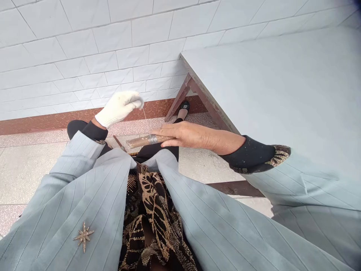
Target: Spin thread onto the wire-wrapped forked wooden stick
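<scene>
- The left fingers [137, 102], in a white knit glove [114, 111], are pinched together on the upper end of a thin wire strand [146, 121].
- The right fingers [167, 132], bare, are closed around one end of a wooden-looking rod [138, 142], thumb on the near side.
- The rod lies above the lap, its other end sticking out from the right fingers, below the left fingers. A silvery coil [152, 139] wraps it just beside the right fingertips, and the strand rises from there.
- A slim brown stick [118, 142] lies below the left fingers, near the rod's free end.
- The rod looks light, stiff and hard to damage; its slim, rounded shape could roll in a loose grasp, so a wrap just beside the coil seems the best hold.
- The wire looks flexible but springy, and would likely kink or go slack if let loose. It may slide through knit fabric, so a firm pinch well away from the coil should suit it.
</scene>
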### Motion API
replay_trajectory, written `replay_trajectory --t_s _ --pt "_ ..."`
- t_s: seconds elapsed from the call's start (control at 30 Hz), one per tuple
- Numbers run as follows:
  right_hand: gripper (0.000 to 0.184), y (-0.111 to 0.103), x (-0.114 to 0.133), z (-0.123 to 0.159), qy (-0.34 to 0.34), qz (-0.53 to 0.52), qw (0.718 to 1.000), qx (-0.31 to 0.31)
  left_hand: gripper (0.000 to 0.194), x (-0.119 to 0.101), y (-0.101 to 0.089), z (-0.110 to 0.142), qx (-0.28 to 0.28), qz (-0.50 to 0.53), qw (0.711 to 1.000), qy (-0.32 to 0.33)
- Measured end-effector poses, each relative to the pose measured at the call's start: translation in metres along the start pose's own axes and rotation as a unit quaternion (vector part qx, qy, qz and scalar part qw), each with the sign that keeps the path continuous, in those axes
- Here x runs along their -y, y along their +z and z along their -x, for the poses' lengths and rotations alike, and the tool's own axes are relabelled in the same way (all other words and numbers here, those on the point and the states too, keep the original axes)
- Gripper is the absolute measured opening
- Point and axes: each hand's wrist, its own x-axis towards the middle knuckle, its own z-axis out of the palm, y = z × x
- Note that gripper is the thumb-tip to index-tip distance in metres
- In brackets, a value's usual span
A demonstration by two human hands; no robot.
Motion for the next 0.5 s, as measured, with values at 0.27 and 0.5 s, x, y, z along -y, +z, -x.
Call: replay_trajectory --t_s 0.27,0.5 --pt "0.057 -0.007 0.007 0.004 0.071 0.138 0.979 -0.132 0.021 0.042 0.099 0.017 -0.058 0.189 0.969 -0.150" --pt "0.053 -0.019 -0.005 0.011 0.156 0.215 0.948 -0.173 0.026 -0.023 0.120 0.052 0.248 0.141 0.958 -0.018"
